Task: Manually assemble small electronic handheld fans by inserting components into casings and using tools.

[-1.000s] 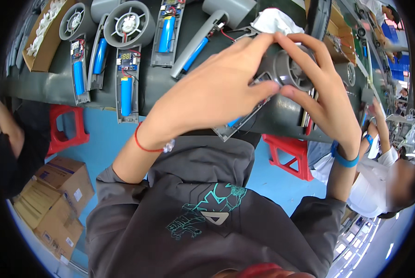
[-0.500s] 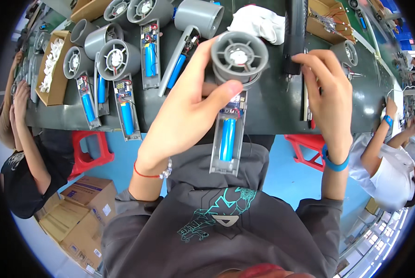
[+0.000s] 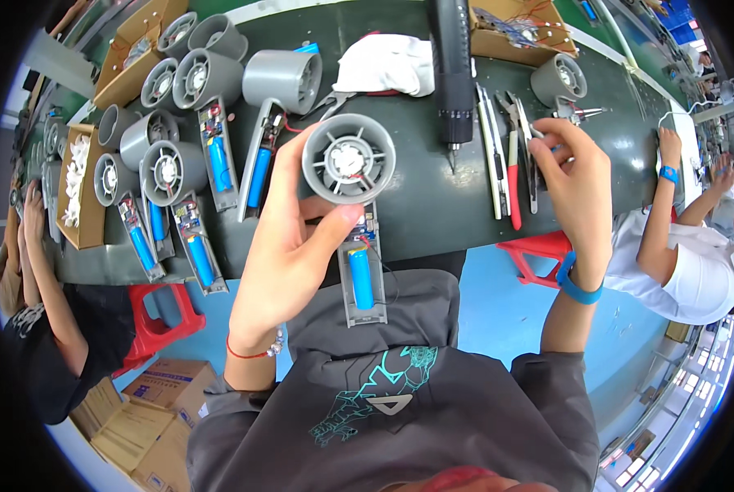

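My left hand [image 3: 281,254] is wrapped round a handheld fan [image 3: 350,160], its round grey housing upright with white hub and spokes showing. Below the housing hangs its uncovered handle, with a blue battery [image 3: 360,279], a small circuit board and thin wires. My right hand [image 3: 576,176] is over the tools on the table, thumb and index finger bent together at the upper end of a slim metal tool [image 3: 533,193]. What lies between those fingertips is too small to make out. Beside it lie red-handled pliers [image 3: 513,176] and slim pen-like tools [image 3: 491,164].
A black electric screwdriver [image 3: 454,78] hangs over the dark green table [image 3: 420,205]. Several open fans, such as one grey fan [image 3: 170,172], crowd the left. White parts fill a cardboard box [image 3: 92,225]; a white cloth [image 3: 387,66] lies behind. Other people sit at both sides.
The view has shifted, showing more of the table. My right hand has moved away from the screwdriver tip to the slim tools. My left hand still holds the fan, its housing turned slightly.
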A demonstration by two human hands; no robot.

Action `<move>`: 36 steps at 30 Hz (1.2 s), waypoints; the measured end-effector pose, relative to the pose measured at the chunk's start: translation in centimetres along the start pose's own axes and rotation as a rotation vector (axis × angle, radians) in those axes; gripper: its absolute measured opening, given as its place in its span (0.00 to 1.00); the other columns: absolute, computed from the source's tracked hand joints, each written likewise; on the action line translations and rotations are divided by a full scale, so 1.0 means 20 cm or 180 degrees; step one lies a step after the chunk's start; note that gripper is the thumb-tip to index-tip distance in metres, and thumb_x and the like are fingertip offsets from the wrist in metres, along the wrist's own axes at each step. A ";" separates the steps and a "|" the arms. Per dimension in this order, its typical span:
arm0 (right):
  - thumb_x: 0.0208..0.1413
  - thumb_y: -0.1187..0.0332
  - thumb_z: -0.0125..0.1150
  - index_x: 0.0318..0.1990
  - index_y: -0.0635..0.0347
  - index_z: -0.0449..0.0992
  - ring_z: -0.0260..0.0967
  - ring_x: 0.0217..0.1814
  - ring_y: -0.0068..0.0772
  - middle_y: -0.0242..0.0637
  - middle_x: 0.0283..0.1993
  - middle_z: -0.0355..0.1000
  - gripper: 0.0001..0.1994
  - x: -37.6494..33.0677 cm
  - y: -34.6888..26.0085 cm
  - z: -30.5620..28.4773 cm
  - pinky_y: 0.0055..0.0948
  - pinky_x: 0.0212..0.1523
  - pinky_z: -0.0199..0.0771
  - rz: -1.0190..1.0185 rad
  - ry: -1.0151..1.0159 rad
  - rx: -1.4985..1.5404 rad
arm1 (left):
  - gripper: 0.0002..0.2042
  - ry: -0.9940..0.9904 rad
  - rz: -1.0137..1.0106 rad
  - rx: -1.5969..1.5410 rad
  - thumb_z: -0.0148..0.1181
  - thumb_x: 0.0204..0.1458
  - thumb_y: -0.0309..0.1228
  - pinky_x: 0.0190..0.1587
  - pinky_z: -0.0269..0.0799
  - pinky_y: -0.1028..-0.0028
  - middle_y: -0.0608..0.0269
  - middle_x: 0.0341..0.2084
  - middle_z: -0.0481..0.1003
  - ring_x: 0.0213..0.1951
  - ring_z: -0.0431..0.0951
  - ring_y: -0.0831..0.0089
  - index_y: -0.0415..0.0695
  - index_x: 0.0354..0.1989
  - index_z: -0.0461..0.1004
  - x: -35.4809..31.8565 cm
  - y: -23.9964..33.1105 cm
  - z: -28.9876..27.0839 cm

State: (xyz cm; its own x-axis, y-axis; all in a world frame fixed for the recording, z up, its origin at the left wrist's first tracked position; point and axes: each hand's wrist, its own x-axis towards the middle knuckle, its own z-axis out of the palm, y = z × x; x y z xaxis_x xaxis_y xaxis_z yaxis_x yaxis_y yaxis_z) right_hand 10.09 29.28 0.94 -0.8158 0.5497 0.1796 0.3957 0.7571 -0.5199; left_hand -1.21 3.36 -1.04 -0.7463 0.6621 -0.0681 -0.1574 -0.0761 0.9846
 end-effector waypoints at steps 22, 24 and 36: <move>0.60 0.73 0.48 0.43 0.64 0.72 0.57 0.29 0.16 0.25 0.28 0.64 0.08 -0.25 -0.15 -0.12 0.14 0.33 0.56 0.0967 -0.0523 0.2174 | 0.32 0.0202 -0.0110 0.0083 0.58 0.50 0.15 0.41 0.74 0.78 0.60 0.49 0.71 0.42 0.78 0.76 0.41 0.64 0.54 0.00 0.00 -0.01; 0.56 0.76 0.54 0.41 0.66 0.73 0.60 0.28 0.20 0.29 0.28 0.65 0.06 -0.29 -0.22 -0.09 0.19 0.28 0.57 0.0121 -0.1093 0.2006 | 0.32 0.0025 0.0045 0.0404 0.59 0.50 0.17 0.37 0.73 0.79 0.61 0.47 0.72 0.36 0.78 0.80 0.40 0.64 0.54 0.03 -0.02 -0.03; 0.57 0.74 0.57 0.35 0.67 0.74 0.62 0.24 0.41 0.43 0.28 0.66 0.05 -0.16 -0.34 0.14 0.33 0.26 0.60 -0.0783 -0.1475 0.0884 | 0.31 -0.0133 0.0014 -0.0044 0.55 0.53 0.16 0.43 0.74 0.79 0.53 0.59 0.61 0.43 0.78 0.77 0.38 0.66 0.50 0.03 -0.04 -0.04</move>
State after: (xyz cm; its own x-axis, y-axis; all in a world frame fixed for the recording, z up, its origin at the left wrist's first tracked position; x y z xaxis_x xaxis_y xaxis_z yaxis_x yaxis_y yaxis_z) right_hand 8.82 21.50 1.62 -0.9934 0.1109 -0.0284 0.0973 0.6877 -0.7195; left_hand -2.10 3.25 -2.02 -0.7195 0.6922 -0.0566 -0.1633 -0.0894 0.9825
